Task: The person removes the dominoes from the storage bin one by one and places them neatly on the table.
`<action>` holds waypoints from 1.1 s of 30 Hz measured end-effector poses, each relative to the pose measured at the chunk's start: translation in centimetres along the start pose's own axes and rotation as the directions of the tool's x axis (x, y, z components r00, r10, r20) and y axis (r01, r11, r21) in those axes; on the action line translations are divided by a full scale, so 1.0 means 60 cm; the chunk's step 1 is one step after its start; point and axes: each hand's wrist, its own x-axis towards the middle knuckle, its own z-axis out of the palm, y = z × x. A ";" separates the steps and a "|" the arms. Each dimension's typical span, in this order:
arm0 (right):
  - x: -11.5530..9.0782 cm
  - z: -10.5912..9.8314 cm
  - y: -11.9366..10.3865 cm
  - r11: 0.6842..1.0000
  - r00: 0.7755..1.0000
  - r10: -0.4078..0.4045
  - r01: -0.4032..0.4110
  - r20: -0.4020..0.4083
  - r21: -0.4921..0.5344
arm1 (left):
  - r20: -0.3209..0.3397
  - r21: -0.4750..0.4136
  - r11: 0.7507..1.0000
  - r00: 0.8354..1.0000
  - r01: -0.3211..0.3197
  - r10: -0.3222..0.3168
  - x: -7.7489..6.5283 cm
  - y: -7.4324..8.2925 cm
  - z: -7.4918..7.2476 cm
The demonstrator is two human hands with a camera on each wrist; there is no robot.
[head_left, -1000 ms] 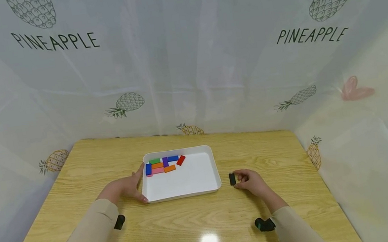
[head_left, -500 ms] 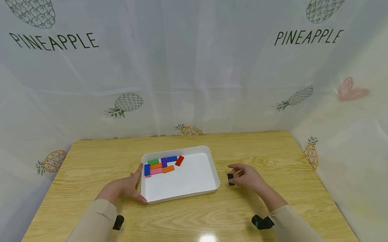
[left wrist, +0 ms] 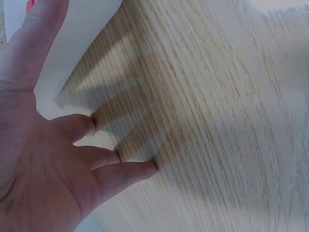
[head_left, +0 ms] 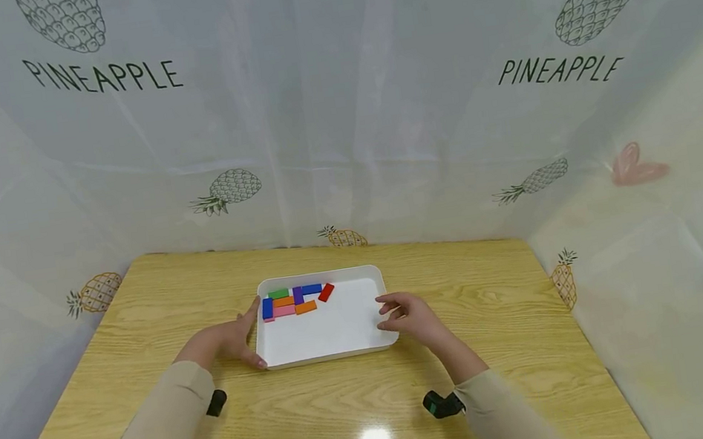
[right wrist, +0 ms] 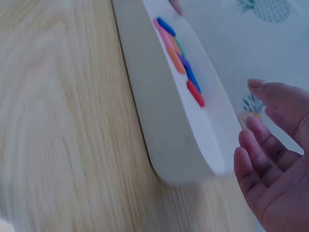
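Observation:
A white rectangular tray (head_left: 334,338) sits on the wooden table. My left hand (head_left: 233,339) is spread against its left wall, fingers fairly straight; the left wrist view shows the open palm and fingertips close to the tabletop. At the tray's right edge my right hand (head_left: 414,319) hovers with loosely bent fingers; nothing shows between them in the right wrist view. Inside the tray, small flat blocks cluster at the back left: a red block (head_left: 326,293), an orange block (head_left: 306,307), a purple block (head_left: 298,296), a green block (head_left: 278,294), and others. The black block is hidden.
The wooden table (head_left: 325,418) runs back to a white curtain (head_left: 335,102) printed with pineapples. A dark wrist camera (head_left: 443,405) juts out beside the right sleeve. Bare tabletop lies in front of the tray.
My right hand has moved left from the black block on the table to the tray's right edge. The black block has gone from sight. The left hand stays put.

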 end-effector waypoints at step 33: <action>0.122 0.136 -0.002 0.984 0.981 0.170 -0.165 -0.088 0.068 | -0.002 0.002 1.000 1.000 0.010 -0.010 0.009 -0.001 0.000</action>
